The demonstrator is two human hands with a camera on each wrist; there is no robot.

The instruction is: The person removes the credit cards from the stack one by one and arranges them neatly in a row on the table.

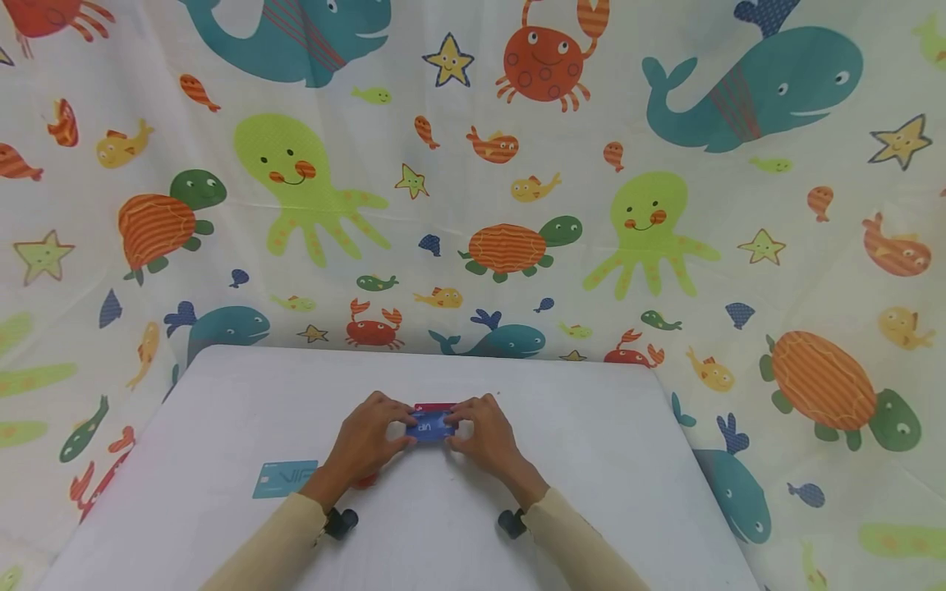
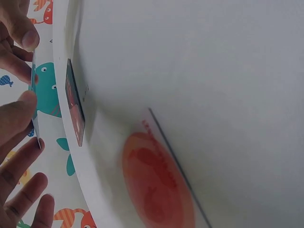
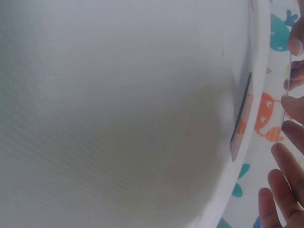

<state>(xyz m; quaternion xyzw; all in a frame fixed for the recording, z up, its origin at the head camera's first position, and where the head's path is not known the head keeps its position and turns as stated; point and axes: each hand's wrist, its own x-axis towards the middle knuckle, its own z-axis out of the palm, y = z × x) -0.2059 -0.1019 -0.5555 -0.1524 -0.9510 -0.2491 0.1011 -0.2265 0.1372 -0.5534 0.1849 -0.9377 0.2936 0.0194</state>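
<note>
Blue VIP card point(image 1: 430, 427), serving as landmark: a person is holding it raised above the white table point(image 1: 591, 460), the left hand point(image 1: 369, 435) pinching its left end and the right hand point(image 1: 484, 435) its right end, while other fingers are spreading free of it in the wrist views. The step in hand is apparently consisting of steadying and aligning this card in the air; the next move is probably calling for a level lowering, both pinches easing evenly, though the posture is not revealing the exact spot. Cards are numbering four, one of each kind: besides the held one, a red card point(image 2: 75, 105) is lying on the table, its edge showing just past the blue card's far side; a teal card point(image 1: 284, 479) is lying to the blue card's left and nearer the person; a card with a red oval point(image 2: 159, 185) is lying between those two directions, nearer the person than the blue card and partly hidden by the left arm. Hands are numbering two.
</note>
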